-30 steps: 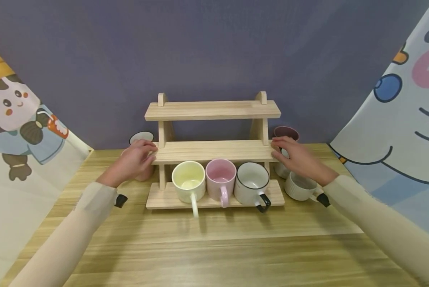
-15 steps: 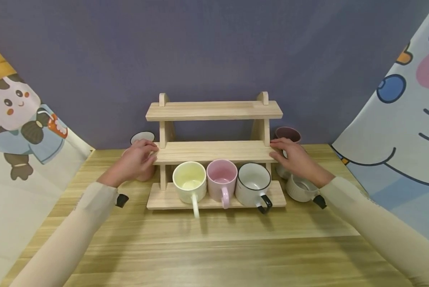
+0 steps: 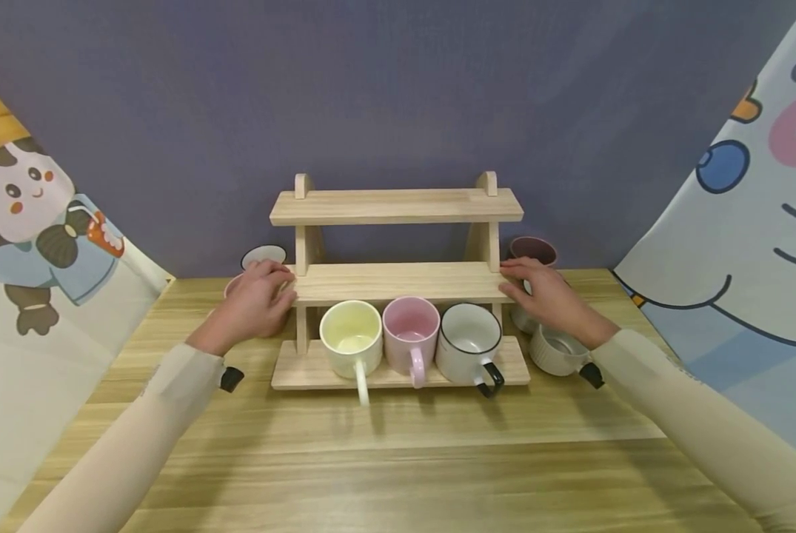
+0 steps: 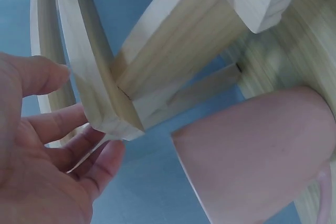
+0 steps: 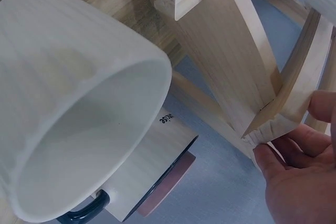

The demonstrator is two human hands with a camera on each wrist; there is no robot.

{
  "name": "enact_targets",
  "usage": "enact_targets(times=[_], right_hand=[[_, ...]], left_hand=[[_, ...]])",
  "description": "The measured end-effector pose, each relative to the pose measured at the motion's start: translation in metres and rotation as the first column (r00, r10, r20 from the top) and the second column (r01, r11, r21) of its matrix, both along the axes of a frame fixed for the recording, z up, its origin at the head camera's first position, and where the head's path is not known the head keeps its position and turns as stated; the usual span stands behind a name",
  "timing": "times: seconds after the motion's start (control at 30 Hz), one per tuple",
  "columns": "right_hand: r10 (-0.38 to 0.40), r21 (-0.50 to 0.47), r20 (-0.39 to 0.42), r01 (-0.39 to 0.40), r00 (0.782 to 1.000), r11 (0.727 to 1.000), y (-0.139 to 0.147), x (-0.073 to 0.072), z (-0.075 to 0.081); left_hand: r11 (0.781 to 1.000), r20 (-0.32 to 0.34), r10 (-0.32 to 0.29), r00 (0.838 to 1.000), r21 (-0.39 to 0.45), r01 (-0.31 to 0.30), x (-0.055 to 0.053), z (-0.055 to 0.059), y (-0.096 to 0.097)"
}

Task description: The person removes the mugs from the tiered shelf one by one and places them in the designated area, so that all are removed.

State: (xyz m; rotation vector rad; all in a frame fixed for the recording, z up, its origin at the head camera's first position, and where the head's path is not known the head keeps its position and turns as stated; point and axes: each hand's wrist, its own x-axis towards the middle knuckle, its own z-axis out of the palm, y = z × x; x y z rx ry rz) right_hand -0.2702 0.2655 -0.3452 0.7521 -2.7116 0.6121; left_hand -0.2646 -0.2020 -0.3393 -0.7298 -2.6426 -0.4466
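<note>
A three-tier wooden display shelf (image 3: 398,281) stands against the back wall. At the left end of its middle board my left hand (image 3: 254,300) grips the edge, thumb toward the front corner and fingers at the end. My right hand (image 3: 544,296) holds the opposite end likewise, with the thumb on the front edge in the right wrist view. On the bottom board stand a pale yellow mug (image 3: 351,337), a pink mug (image 3: 411,333) and a white mug (image 3: 467,344) with a black rim and handle. The middle and top boards bear nothing.
Left of the shelf, a pink mug (image 4: 257,156) and a white dark-rimmed mug (image 3: 264,255) stand partly behind the hand. A ribbed white mug (image 3: 557,352), a white mug with dark handle (image 5: 157,166) and a reddish-brown mug (image 3: 534,249) stand at right on the wooden table (image 3: 398,481).
My left hand has shifted slightly right against the board's end. The right hand has moved a little left onto its end. Shelf and mugs look the same.
</note>
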Motion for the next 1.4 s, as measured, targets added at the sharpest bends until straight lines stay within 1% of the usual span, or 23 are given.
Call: enact_targets(times=[0.07,0.13,0.23,0.33,0.5,0.6,0.73,0.97,1.1,1.2,1.33,1.4], right_hand=[[0.0,-0.002,0.002,0.0,1.0,1.0,0.0,0.0,0.0],[-0.001,-0.004,0.006,0.001,1.0,1.0,0.0,0.001,0.001],[-0.001,-0.009,0.01,0.001,1.0,1.0,0.0,0.001,0.001],[0.0,-0.013,0.014,0.0,1.0,1.0,0.0,0.001,0.001],[-0.001,-0.013,0.025,0.001,1.0,1.0,0.0,0.0,0.002],[-0.004,-0.008,0.037,0.004,0.999,1.0,0.0,0.0,0.001],[-0.01,-0.005,0.047,0.01,0.999,1.0,0.0,0.001,0.001],[-0.014,-0.009,0.058,0.014,0.998,1.0,-0.001,0.002,0.003],[-0.009,-0.011,0.062,0.01,0.998,1.0,-0.001,0.001,0.003],[-0.014,-0.009,0.057,0.014,0.998,1.0,-0.001,0.001,0.003],[-0.013,-0.001,0.046,0.013,0.999,1.0,-0.001,0.002,0.003],[-0.014,0.001,0.048,0.014,0.999,1.0,-0.001,0.003,0.003]], left_hand=[[1.0,-0.009,-0.012,1.0,0.021,0.012,0.003,0.002,0.004],[0.998,-0.007,-0.031,1.0,0.049,0.031,0.008,0.005,0.011],[0.995,0.018,-0.053,0.998,0.08,0.052,0.019,0.011,0.026],[0.996,0.057,-0.052,0.997,0.075,0.048,0.033,0.016,0.043],[1.0,0.141,-0.019,0.99,-0.009,0.021,0.053,0.02,0.068],[0.997,0.182,0.004,0.983,-0.071,0.009,0.06,0.019,0.078],[0.995,0.198,0.022,0.98,-0.1,-0.002,0.065,0.016,0.085],[0.995,0.149,0.026,0.989,-0.099,-0.011,0.066,0.011,0.09],[0.995,0.137,0.043,0.99,-0.096,-0.03,0.066,0.01,0.091],[0.994,0.129,0.045,0.991,-0.101,-0.032,0.066,0.009,0.093],[0.993,0.102,0.051,0.994,-0.109,-0.04,0.065,0.008,0.095],[0.993,0.102,0.063,0.993,-0.103,-0.052,0.065,0.008,0.096]])
